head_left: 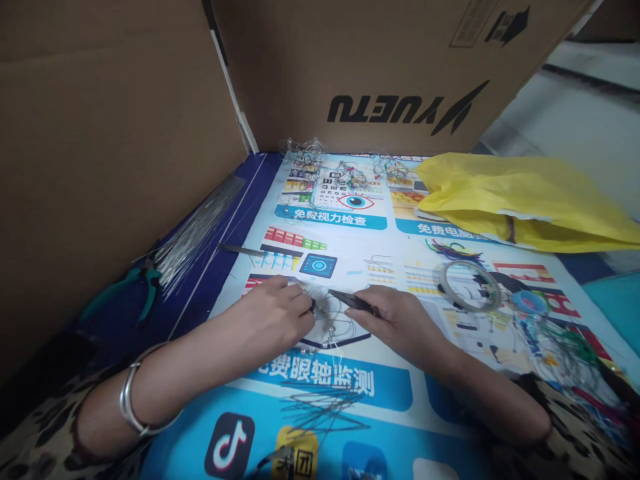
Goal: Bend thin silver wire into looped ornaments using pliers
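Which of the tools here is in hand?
The slim, dark, pointed metal tool, in the right hand; the teal-handled pliers lie unheld by the thin silvery wires.

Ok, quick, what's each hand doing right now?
Left hand: fingers curled closed at the beaded wire; exact hold hidden.
Right hand: closed, holding a dark pointed tool.

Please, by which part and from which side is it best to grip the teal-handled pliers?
Probably the teal-handled pliers are best gripped around both splayed handles, from the person's side: they spread that way, while the jaws lie by the thin silvery wire bundle and a tall brown cardboard wall stands left.
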A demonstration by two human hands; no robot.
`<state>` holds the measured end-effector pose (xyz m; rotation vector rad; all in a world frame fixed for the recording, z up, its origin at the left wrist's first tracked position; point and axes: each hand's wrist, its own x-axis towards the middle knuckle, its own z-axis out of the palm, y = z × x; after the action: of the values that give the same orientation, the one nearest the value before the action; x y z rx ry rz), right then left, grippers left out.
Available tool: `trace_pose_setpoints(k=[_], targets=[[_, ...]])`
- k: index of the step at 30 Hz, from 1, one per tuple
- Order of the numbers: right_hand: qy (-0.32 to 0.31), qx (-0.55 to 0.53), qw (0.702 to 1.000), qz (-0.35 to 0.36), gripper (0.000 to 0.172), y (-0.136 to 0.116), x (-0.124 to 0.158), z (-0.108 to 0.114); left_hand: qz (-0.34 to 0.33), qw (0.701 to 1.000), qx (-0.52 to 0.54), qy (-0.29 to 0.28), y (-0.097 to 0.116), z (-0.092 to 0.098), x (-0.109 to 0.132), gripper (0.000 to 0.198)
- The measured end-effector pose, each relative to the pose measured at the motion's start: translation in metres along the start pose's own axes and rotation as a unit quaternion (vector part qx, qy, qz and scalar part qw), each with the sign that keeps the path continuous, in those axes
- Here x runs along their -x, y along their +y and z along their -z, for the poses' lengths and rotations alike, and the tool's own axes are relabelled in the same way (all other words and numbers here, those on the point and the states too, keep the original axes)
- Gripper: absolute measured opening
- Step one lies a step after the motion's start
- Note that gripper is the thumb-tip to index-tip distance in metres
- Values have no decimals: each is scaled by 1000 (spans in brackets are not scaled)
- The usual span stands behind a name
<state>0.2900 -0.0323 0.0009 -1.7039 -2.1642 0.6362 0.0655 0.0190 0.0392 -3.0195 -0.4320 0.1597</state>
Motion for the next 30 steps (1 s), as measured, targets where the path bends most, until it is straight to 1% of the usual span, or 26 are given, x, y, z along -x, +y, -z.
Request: trace_pose_setpoints(k=[3, 6, 13, 19, 25, 28, 30], targets=[[0, -3, 1000, 1, 26, 0, 0, 0, -22, 1000, -5, 13, -1, 2, -3, 13], [3, -6, 1000, 1, 28, 0, 0, 1, -48, 998, 13, 29, -4, 3, -5, 19], [2, -2, 1000, 0, 27, 0, 1, 0, -89, 995, 37, 33, -11, 1, -6, 14], [5, -5, 1000, 2, 25, 0, 0, 0, -98, 994, 52, 12, -14, 2, -6, 14], [3, -2, 1000, 6, 26, -1, 0, 1, -95, 990, 99, 37, -23, -4, -6, 15], [0, 0, 1000, 8, 25, -1, 1, 1, -79, 986, 143, 45, -28, -8, -6, 13], [-1, 3, 1000, 9, 26, -1, 1, 0, -49, 981, 184, 40, -29, -11, -6, 16]])
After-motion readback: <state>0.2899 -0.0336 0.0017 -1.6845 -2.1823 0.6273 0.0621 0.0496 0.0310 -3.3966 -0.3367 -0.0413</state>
